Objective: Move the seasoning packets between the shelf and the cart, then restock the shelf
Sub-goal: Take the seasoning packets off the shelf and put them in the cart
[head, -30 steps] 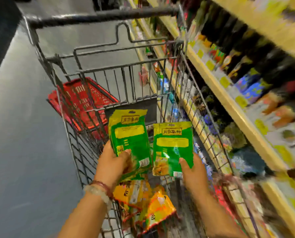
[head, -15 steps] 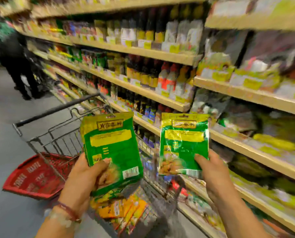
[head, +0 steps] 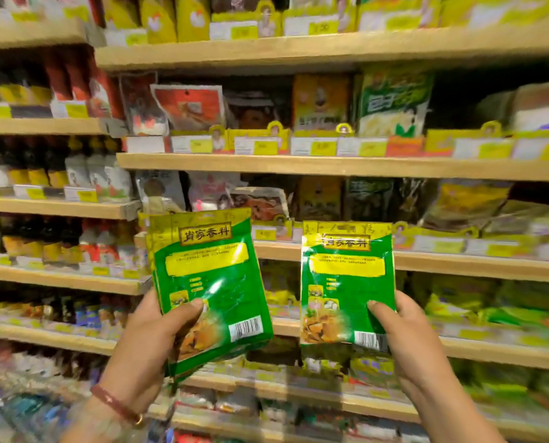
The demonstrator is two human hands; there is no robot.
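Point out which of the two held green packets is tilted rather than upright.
The green packet in the left hand: its top leans left and its barcode corner swings right. The packet in the right hand, stands nearly square and upright.

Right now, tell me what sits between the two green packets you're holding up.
In the head view, nothing held: the left packet and right packet are apart, and only the shelf edge and blurred stock show through the gap.

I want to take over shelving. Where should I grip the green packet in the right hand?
Pinch the green packet at its free yellow top edge, coming from above. It stands upright, and the right hand covers only its lower right corner.
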